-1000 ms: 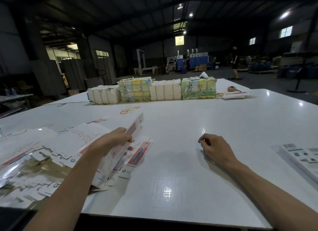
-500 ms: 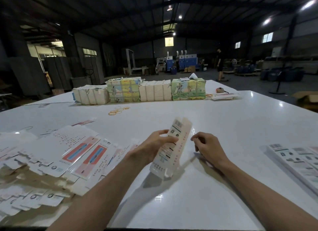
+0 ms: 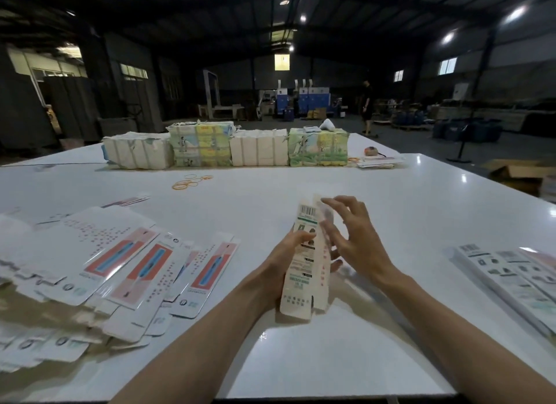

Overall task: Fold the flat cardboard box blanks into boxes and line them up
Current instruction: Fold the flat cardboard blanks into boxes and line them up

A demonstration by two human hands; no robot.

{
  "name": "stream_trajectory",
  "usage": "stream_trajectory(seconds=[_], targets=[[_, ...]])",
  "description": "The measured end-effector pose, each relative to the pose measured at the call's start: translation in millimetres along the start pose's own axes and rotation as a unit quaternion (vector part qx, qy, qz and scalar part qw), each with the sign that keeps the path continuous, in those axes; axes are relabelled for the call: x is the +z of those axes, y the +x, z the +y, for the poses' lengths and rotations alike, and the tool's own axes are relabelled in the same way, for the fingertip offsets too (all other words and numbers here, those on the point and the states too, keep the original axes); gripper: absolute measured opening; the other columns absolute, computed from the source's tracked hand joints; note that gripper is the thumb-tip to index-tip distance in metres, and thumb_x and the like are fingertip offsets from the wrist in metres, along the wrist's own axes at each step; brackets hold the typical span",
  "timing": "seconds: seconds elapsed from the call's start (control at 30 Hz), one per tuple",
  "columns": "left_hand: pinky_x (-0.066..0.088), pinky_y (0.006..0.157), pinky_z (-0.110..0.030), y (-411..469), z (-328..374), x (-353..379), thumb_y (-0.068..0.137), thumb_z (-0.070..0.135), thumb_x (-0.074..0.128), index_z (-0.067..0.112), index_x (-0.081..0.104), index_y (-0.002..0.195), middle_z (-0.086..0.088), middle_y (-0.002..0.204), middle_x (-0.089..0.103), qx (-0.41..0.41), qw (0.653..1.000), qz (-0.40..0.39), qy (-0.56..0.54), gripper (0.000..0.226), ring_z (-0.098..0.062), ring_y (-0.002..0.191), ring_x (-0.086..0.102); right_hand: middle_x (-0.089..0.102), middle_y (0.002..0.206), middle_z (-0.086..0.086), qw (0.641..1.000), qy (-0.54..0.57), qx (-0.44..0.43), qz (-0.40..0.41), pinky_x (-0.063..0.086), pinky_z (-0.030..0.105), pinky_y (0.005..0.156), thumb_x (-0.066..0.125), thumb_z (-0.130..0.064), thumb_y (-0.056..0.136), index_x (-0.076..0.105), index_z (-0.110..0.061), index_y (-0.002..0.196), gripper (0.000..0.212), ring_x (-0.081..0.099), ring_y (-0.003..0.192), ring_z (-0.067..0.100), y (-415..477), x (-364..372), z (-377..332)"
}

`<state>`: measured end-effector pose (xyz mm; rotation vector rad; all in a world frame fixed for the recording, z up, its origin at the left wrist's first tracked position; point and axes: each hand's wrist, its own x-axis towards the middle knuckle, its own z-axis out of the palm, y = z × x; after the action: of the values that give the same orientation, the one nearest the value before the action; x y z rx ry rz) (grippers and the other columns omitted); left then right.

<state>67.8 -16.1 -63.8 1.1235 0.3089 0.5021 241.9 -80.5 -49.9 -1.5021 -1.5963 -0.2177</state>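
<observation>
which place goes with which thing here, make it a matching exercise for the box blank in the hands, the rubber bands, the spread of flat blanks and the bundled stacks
Things
1. box blank
2. rubber bands
3. spread of flat blanks
4. bundled stacks

Places
A. in a row at the far side of the table
B. fanned out on the left of the table
C. gripped upright by the left hand, with the right hand against its edge
D. loose on the table, just in front of the row

Pairs: 1-C, 2-D, 3-B, 4-A

Four banded bundles [image 3: 258, 148], one raised box blank [image 3: 301, 283], one left hand [image 3: 281, 267], one right hand [image 3: 358, 241].
</observation>
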Motion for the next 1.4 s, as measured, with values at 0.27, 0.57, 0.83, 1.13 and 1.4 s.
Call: stream_trajectory(seconds=[0.27, 0.57, 0.83, 1.13, 1.4], targets=[[0.056, 0.078, -0.042, 3, 3, 7, 0.101, 0.068, 0.054, 0.012, 0.061, 0.124, -0.016, 0.102, 0.064, 0.014, 0.999, -0.036, 0.005, 0.06, -0.031, 0.086, 0.065, 0.063, 0.123, 0.0, 0.997, -0.05, -0.025, -0.056, 0.054, 0.034, 0.093, 0.064, -0.028, 0.103, 0.073, -0.01, 0.121, 0.027, 0.054, 0.117, 0.017, 18, -8, -8], [0.058, 0.079, -0.043, 5, 0, 1, 0.097, 0.079, 0.047, 0.005, 0.067, 0.122, -0.021, 0.11, 0.064, -0.029, 0.999, -0.007, -0.024, 0.08, -0.036, 0.085, 0.065, 0.061, 0.109, 0.005, 0.985, 0.144, 0.075, -0.062, 0.057, 0.023, 0.066, 0.068, -0.019, 0.101, 0.067, -0.006, 0.091, 0.016, 0.066, 0.092, 0.014, 30, -2, -11], [0.056, 0.08, -0.043, 14, -2, -7, 0.094, 0.082, 0.051, -0.001, 0.059, 0.141, -0.017, 0.108, 0.061, -0.042, 0.997, -0.05, 0.031, 0.096, -0.034, 0.085, 0.062, 0.058, 0.115, -0.002, 0.961, 0.19, 0.152, -0.129, 0.053, 0.023, 0.073, 0.065, -0.035, 0.102, 0.077, -0.008, 0.088, 0.032, 0.066, 0.1, 0.011, 37, -21, 0], [0.057, 0.07, -0.04, 15, 5, 1, 0.097, 0.079, 0.047, 0.006, 0.054, 0.13, -0.016, 0.105, 0.062, -0.044, 0.993, -0.104, 0.026, 0.08, -0.03, 0.075, 0.061, 0.058, 0.107, 0.001, 0.929, 0.309, 0.168, -0.117, 0.059, 0.034, 0.073, 0.065, -0.032, 0.101, 0.074, -0.001, 0.082, 0.037, 0.071, 0.088, 0.03, 32, -26, -2], [0.057, 0.064, -0.033, 9, 12, 8, 0.1, 0.076, 0.04, 0.008, 0.055, 0.121, -0.009, 0.094, 0.065, -0.033, 0.993, -0.081, 0.076, 0.073, -0.023, 0.068, 0.062, 0.051, 0.106, 0.009, 0.895, 0.402, 0.158, -0.112, 0.055, 0.048, 0.074, 0.063, -0.03, 0.097, 0.072, -0.009, 0.072, 0.034, 0.065, 0.092, 0.036, 31, -32, -15]])
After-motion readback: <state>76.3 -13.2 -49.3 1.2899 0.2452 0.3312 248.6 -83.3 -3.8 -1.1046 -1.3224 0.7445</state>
